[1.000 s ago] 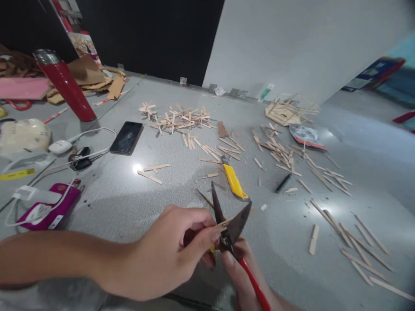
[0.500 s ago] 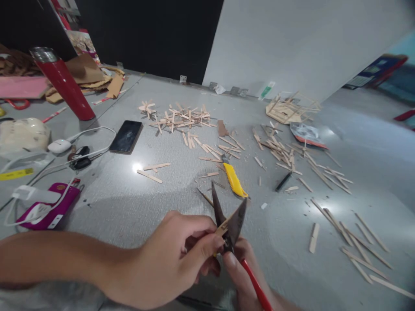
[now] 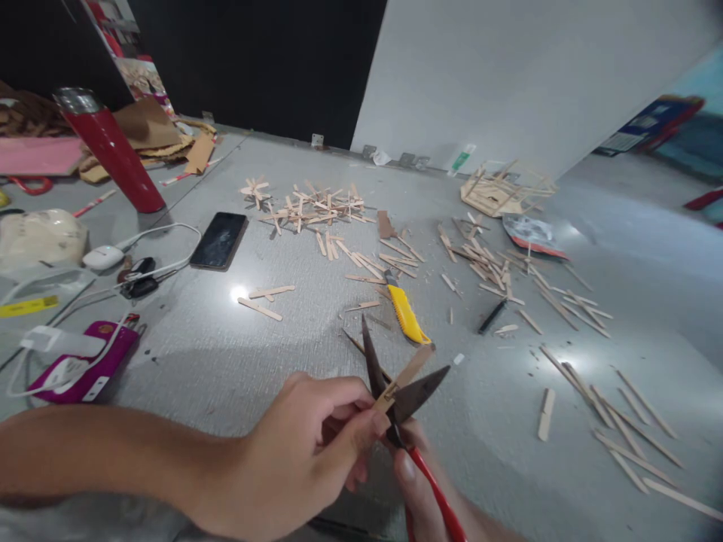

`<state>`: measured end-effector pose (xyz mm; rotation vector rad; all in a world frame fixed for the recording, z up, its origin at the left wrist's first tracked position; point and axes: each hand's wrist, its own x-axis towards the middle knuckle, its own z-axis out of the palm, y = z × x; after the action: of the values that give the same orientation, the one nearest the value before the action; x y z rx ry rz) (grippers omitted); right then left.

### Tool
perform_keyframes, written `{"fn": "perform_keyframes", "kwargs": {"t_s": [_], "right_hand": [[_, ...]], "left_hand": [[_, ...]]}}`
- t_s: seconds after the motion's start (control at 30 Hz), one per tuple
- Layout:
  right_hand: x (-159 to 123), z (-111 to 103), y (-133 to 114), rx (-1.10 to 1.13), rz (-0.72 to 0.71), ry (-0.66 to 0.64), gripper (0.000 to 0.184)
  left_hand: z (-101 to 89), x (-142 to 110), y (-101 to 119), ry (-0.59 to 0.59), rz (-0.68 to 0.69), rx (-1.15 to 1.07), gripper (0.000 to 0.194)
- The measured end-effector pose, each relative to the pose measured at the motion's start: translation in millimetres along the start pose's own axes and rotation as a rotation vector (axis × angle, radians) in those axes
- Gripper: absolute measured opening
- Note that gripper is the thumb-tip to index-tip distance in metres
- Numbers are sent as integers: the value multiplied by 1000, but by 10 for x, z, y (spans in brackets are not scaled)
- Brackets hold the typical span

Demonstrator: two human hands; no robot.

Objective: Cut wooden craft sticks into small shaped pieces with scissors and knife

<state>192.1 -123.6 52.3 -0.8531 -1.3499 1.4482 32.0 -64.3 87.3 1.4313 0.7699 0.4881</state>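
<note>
My left hand pinches one end of a flat wooden stick, which pokes up and to the right between the blades of the scissors. The dark blades stand wide apart around the stick. My right hand sits low in the picture and grips the scissors' red handles; only a thumb and part of the palm show. Both hands hover over the grey table near its front edge.
A yellow utility knife lies just beyond the scissors. Loose wooden sticks lie scattered across the middle and right, with a stick structure at the back. A phone, red bottle, cables and a magenta device are on the left.
The scissor blades have opened wider, and the stick now reaches further out between them, tilted up to the right. Both hands stay in nearly the same place.
</note>
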Motion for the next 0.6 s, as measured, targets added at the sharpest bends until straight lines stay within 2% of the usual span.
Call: {"fn": "perform_keyframes", "kwargs": {"t_s": [0.13,0.27,0.4,0.47,0.6], "right_hand": [[-43,-23,88,33,63,-1,42],[-59,-49,104,97,44,-12,38],[-15,-75,-7,-62,89,-63,56],[-13,-90,-25,-86,74,-76,56],[-65,-96,48,-33,29,-40,56]], "left_hand": [[13,-20,-9,10,54,46,33],[12,-28,-41,36,103,106,33],[3,-37,-27,121,284,270,30],[-1,-42,-2,114,247,263,32],[1,-43,22,27,108,196,38]]}}
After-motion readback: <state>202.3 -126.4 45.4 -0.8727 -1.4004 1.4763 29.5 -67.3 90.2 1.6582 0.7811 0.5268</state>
